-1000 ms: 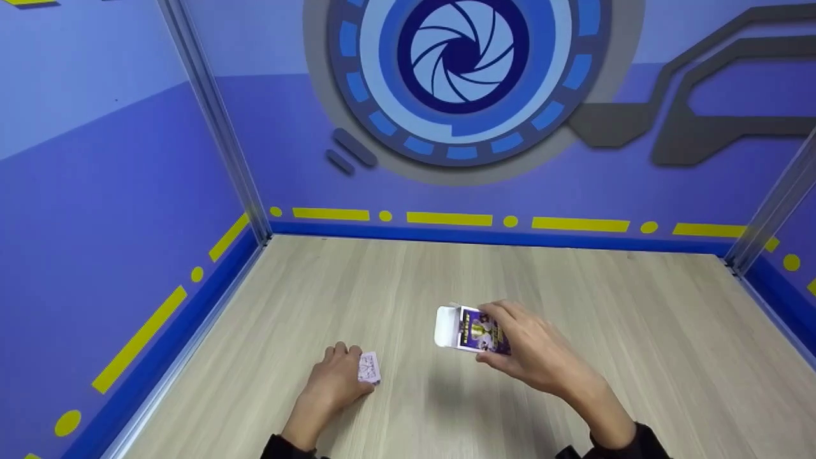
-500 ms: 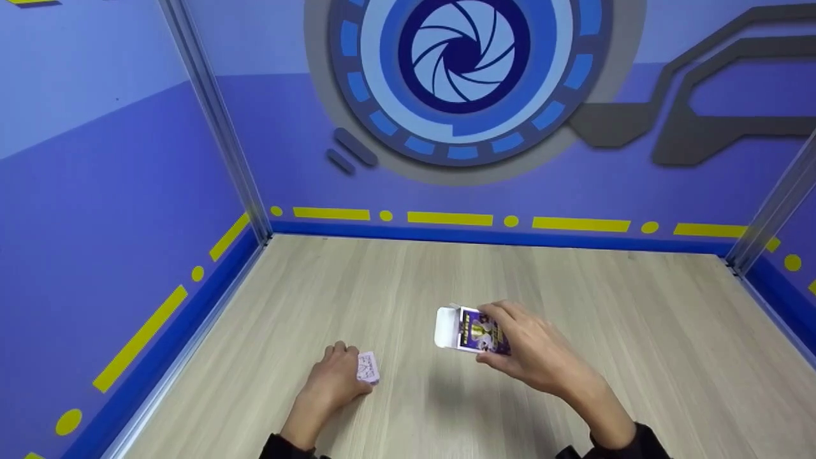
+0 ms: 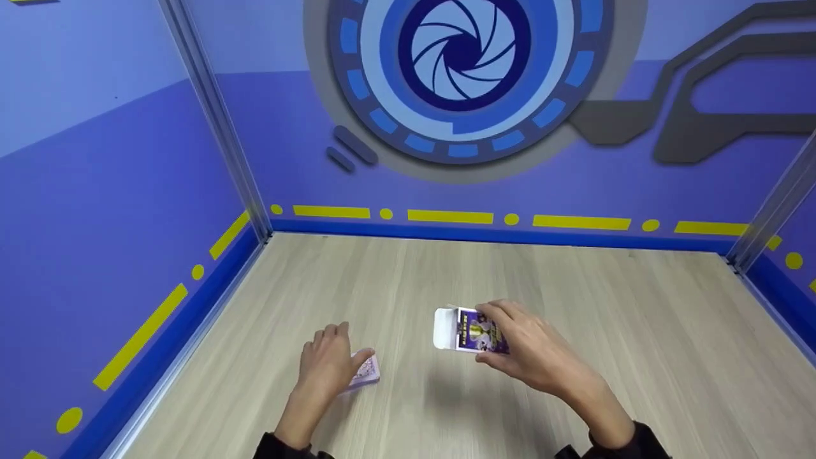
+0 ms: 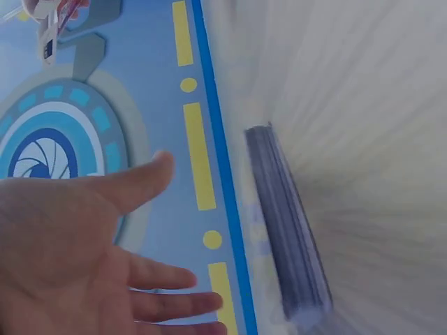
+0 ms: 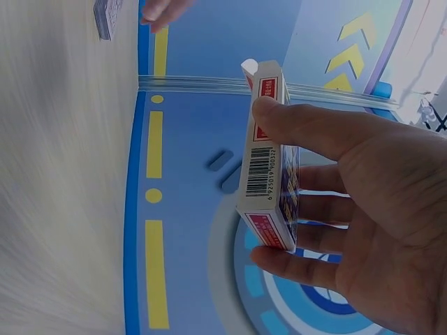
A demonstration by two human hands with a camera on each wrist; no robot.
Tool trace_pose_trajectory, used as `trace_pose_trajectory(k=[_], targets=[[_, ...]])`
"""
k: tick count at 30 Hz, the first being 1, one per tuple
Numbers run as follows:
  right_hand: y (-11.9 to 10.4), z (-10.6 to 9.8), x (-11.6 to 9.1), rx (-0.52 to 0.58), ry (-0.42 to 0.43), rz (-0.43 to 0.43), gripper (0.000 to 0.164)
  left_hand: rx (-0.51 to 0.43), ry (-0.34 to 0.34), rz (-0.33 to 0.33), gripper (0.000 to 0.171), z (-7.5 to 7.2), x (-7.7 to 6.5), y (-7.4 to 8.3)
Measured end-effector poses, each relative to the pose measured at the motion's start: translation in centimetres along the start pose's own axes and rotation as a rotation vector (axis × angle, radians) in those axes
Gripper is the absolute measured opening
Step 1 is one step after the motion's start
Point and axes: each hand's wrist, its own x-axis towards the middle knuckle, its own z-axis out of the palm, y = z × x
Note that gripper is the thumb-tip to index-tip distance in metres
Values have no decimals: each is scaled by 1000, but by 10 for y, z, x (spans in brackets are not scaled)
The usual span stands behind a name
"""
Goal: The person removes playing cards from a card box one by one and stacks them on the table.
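One left hand (image 3: 326,361), one right hand (image 3: 532,344), one card box (image 3: 470,331), one card deck (image 3: 368,371), one tabletop (image 3: 395,280), two corner posts (image 3: 214,115) and three walls (image 3: 115,204) are appearing.

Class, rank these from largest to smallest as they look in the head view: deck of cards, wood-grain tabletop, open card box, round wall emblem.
1. Wood-grain tabletop
2. Round wall emblem, cut off at the top
3. Open card box
4. Deck of cards, visible part only: the left hand hides some

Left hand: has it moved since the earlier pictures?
Yes: in the head view, the left hand has shifted up the frame, toward the back wall.
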Motion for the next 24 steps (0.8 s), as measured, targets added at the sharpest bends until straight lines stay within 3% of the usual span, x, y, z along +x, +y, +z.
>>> trace_pose_trajectory(k=[5,9,12,17,20,24], targets=[[-2,2,1,-13,-8,-18,69,-143,284,142,26,-2,-1,23],[-3,4,1,-28,-4,-34,71,-268,355,200,7,-4,-7,48],[-6,6,1,-34,2,-45,71,-396,338,245,7,-4,-13,64],[-13,7,1,-31,-12,-47,73,-641,227,303,12,-4,-22,82],[-19,6,1,-17,-39,-45,72,-732,157,302,17,-3,-26,87],[-27,6,1,6,-62,-65,72,-786,91,258,21,-4,-28,89]])
